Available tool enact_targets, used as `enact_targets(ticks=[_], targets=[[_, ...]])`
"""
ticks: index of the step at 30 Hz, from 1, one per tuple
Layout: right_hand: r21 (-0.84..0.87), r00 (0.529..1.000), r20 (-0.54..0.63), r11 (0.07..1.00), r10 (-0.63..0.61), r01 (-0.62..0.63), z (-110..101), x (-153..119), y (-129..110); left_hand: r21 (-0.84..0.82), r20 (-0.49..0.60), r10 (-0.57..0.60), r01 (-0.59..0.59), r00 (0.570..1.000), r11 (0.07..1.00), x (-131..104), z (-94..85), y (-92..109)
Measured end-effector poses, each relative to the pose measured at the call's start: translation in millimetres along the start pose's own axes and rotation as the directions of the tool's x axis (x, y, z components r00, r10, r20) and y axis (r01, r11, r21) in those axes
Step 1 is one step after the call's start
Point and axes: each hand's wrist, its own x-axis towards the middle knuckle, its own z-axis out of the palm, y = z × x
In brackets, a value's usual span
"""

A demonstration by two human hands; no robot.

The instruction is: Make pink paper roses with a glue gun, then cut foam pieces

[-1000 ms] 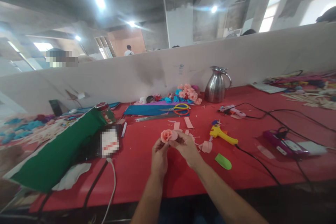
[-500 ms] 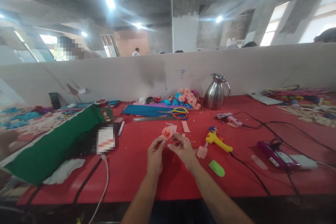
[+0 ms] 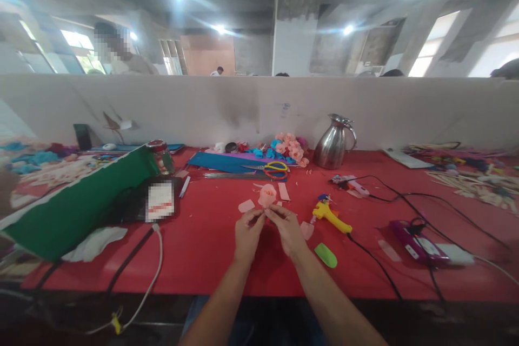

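Note:
A pink paper rose point(image 3: 267, 195) stands upright over the red table, pinched at its base from both sides. My left hand point(image 3: 248, 232) closes thumb and fingers on the base, and my right hand point(image 3: 287, 227) does the same, the fingertips meeting. Just left of the flower lies a loose pink petal piece point(image 3: 246, 206). A pink strip point(image 3: 283, 191) is behind it, and another pink piece point(image 3: 307, 230) rests by my right hand. The yellow glue gun point(image 3: 330, 218) lies to the right, with a light green rounded piece point(image 3: 326, 254) in front of it.
Yellow-and-red scissors point(image 3: 275, 168) lie on blue sheets point(image 3: 221, 162) at the back, beside a bunch of pink paper flowers point(image 3: 291, 148). A steel jug point(image 3: 334, 143) stands by the partition. Cords run from a purple power box point(image 3: 417, 243) at right. A green board point(image 3: 89, 208) borders the left.
Both hands have come together at the rose's base; the right hand was apart from it before. The flower is turned more side-on. The view has shifted slightly.

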Motion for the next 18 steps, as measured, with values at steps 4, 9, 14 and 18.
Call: enact_targets(ticks=[4,9,14,18], targets=[[0.001,1.000,0.021,1.000,-0.022,0.022,-1,1,1,-0.057,-0.021,0.028,-0.030,0.999,0.998,1,-3.0,6],[0.001,0.998,0.058,0.999,-0.033,0.033,0,-1,-3,-0.154,-0.074,-0.032,0.020,0.997,0.988,4,-4.8,19],[-0.060,0.993,0.093,0.995,-0.072,0.078,1,-3,-3,-0.088,-0.071,-0.043,0.037,0.997,0.995,4,-4.3,22],[-0.048,0.991,0.111,0.996,-0.069,0.074,0,-3,-1,-0.007,-0.084,-0.024,0.024,0.996,1.000,3,-1.6,25]])
